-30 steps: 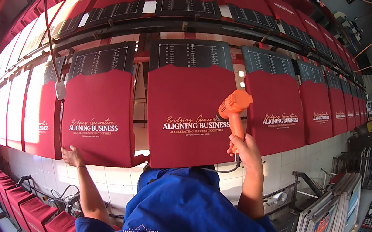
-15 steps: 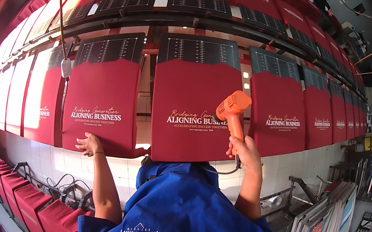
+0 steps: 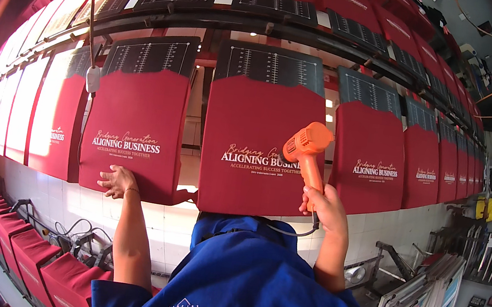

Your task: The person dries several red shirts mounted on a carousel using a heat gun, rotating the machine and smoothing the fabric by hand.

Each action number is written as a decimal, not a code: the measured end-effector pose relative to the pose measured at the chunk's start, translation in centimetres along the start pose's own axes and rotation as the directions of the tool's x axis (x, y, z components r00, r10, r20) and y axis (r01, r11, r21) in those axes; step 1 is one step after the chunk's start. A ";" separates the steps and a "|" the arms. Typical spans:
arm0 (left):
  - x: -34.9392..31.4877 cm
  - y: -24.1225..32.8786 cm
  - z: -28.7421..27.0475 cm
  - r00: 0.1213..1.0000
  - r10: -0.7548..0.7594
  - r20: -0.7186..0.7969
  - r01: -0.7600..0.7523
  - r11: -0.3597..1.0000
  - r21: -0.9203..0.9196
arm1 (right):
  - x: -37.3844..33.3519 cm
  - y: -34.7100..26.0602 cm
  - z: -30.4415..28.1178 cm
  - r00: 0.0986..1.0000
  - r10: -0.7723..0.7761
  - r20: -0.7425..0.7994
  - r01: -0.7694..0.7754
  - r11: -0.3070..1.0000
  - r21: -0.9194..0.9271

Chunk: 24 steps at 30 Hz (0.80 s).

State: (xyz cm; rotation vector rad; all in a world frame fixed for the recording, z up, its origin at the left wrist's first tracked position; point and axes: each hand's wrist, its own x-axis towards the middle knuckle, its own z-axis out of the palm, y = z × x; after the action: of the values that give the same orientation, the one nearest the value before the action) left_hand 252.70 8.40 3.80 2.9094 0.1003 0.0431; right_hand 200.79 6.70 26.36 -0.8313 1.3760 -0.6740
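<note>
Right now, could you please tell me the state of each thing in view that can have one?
Left hand: open, flat on the lower edge of the left red panel.
Right hand: closed around the heat gun's grip.
Orange heat gun: held up, nozzle toward the middle panel's print.
Left red panel: laid on its board, printed.
Middle red panel: laid on its board, printed.

Dark printing pallets in a long curved row, each dressed with a maroon fabric piece.

The black pallets (image 3: 268, 67) jut from a dark metal rail (image 3: 287, 33) and carry pale ruled scales at their bare ends. A maroon fabric piece (image 3: 255, 130) with pale lettering covers the middle one, a second maroon piece (image 3: 138, 121) lies on the pallet just beside it, and more run off to both sides. Further maroon-covered pallets (image 3: 28, 249) line the lower left.
</note>
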 end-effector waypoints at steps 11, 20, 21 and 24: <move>0.3 -0.1 0.0 1.000 -0.009 -0.015 0.009 1.000 -0.013 | 0.8 0.3 0.8 0.997 -0.030 0.074 0.035 0.998 -0.059; 0.3 0.0 0.2 0.999 -0.020 -0.034 0.020 1.000 0.002 | 1.0 0.1 1.2 0.992 -0.005 0.123 0.018 0.994 -0.105; 0.3 0.0 0.2 0.999 -0.024 -0.036 0.025 1.000 0.005 | 1.0 0.0 1.2 0.992 0.007 0.129 0.004 0.996 -0.085; 0.4 -0.2 0.3 0.999 -0.014 -0.038 0.014 1.000 0.000 | 1.0 -0.4 1.5 0.990 0.013 0.137 -0.004 0.998 -0.070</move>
State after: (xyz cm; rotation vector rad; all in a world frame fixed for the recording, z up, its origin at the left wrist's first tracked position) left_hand 253.11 8.60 3.49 2.9086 0.1276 0.0966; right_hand 202.38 5.83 26.16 -0.9100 1.2834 -0.5547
